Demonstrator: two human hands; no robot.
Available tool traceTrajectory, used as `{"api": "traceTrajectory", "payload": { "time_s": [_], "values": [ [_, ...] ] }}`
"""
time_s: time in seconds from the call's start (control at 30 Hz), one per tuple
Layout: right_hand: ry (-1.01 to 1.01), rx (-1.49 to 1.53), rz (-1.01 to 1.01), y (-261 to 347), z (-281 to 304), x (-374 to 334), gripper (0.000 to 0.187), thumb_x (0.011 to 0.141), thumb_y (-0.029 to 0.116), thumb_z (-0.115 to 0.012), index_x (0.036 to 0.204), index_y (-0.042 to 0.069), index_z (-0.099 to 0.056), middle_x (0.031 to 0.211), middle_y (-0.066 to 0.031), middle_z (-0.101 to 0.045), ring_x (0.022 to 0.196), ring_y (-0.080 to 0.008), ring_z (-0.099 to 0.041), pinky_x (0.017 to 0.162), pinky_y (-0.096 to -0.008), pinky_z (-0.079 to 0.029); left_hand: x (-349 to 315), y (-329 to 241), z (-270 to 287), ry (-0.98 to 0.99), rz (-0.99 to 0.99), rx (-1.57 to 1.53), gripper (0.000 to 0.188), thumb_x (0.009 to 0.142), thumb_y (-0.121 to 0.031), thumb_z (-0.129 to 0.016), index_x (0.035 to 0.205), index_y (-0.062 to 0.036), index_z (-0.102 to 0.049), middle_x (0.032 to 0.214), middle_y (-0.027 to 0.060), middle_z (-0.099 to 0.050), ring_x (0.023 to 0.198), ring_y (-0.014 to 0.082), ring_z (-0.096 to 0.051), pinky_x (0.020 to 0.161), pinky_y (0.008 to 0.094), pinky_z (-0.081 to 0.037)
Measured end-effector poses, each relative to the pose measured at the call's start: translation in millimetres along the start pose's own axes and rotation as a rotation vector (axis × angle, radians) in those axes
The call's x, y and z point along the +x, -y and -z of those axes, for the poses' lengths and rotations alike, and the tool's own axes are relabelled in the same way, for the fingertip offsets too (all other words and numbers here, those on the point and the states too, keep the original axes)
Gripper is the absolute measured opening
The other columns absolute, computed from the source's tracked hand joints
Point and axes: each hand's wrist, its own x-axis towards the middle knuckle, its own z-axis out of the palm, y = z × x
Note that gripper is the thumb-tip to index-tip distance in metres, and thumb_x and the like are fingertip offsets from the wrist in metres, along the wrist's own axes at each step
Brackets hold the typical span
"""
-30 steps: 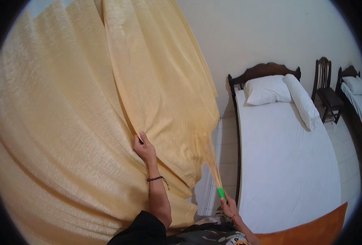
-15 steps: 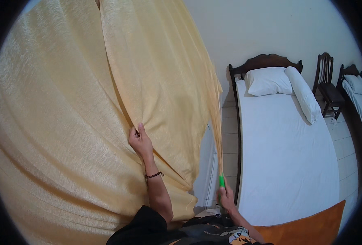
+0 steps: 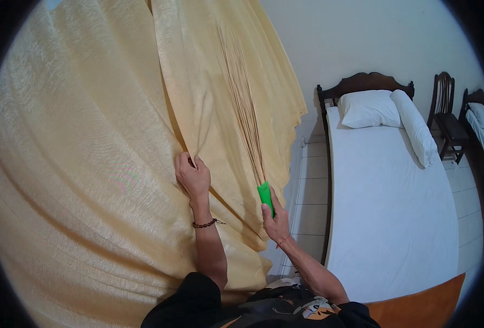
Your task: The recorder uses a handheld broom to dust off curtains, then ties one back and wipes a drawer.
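Observation:
A large yellow curtain (image 3: 89, 136) hangs in folds over the left half of the view. My left hand (image 3: 193, 174) is closed on the edge of its overlapping panel, pinching the cloth at about mid-height. In my right hand (image 3: 276, 221) is a stick broom (image 3: 244, 109), gripped by its green handle. Its thin tan bristles fan upward and lie against or just in front of the curtain's right panel; contact is hard to tell.
Right of the curtain stands a bed (image 3: 389, 218) with a white sheet, a white pillow (image 3: 370, 108), a bolster (image 3: 415, 128) and an orange-brown cloth (image 3: 417, 303) at its near end. A dark wooden chair (image 3: 450, 128) and another bed (image 3: 479, 117) are beyond. White floor tiles (image 3: 311, 191) show between.
My right hand has raised the broom and brought it left, from the curtain's right edge to over the panel. My left hand keeps its hold on the curtain, its wrist slightly turned.

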Motion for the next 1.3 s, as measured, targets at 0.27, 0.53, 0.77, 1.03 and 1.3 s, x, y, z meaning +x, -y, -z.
{"api": "traceTrajectory", "payload": {
  "time_s": [0.27, 0.53, 0.77, 1.03, 1.3],
  "values": [
    [0.168, 0.056, -0.612, -77, 28, -26, 0.048, 0.096, 0.032, -0.045, 0.141, 0.017, -0.039, 0.060, -0.0048, -0.048, 0.045, -0.0133, -0.048, 0.045, -0.0285, -0.043, 4, -25, 7, -0.121, -0.291, -0.087, 0.032, 0.078, 0.003, -0.052, 0.108, -0.0028, -0.059, 0.096, 0.0168, -0.056, 0.086, 0.0372, -0.056, 0.076, 0.0437, -0.045],
    [0.004, -0.062, -0.144, -23, 22, 41, 0.051, 0.094, 0.030, -0.048, 0.139, 0.007, -0.039, 0.095, -0.0237, -0.065, 0.071, -0.0279, -0.065, 0.067, -0.0351, -0.050, 49, 14, 15, 0.627, 0.385, -0.054, 0.025, 0.092, -0.018, -0.047, 0.079, 0.0004, -0.058, 0.082, 0.0177, -0.067, 0.059, 0.0280, -0.065, 0.047, 0.0365, -0.048],
    [0.437, -0.132, -0.257, -89, 2, -6, 0.054, 0.094, 0.037, -0.047, 0.141, 0.013, -0.038, 0.076, -0.0228, -0.062, 0.059, -0.0271, -0.061, 0.065, -0.0372, -0.050, 69, -6, -56, 0.319, 0.538, -0.952, 0.030, 0.094, -0.022, -0.047, 0.105, 0.0057, -0.050, 0.111, 0.0246, -0.058, 0.087, 0.0278, -0.065, 0.065, 0.0297, -0.051],
    [0.421, 0.270, -0.623, -84, 43, -27, 0.051, 0.097, 0.028, -0.044, 0.146, 0.019, -0.032, 0.061, -0.0021, -0.046, 0.049, -0.0088, -0.045, 0.048, -0.0259, -0.043, 130, -37, -188, 0.298, 0.036, -1.163, 0.045, 0.096, -0.021, -0.045, 0.133, 0.0024, -0.038, 0.138, 0.0151, -0.040, 0.132, 0.0332, -0.034, 0.106, 0.0426, -0.030],
    [0.074, -0.001, 0.105, -44, 5, 122, 0.057, 0.094, 0.020, -0.045, 0.146, 0.010, -0.024, 0.090, -0.0186, -0.063, 0.069, -0.0259, -0.060, 0.068, -0.0342, -0.048, 171, 5, -152, 0.055, 0.059, -1.351, 0.069, 0.097, -0.049, -0.023, 0.143, 0.0019, -0.024, 0.147, 0.0246, -0.026, 0.138, 0.0348, -0.025, 0.114, 0.0454, -0.014]
  ]
}}
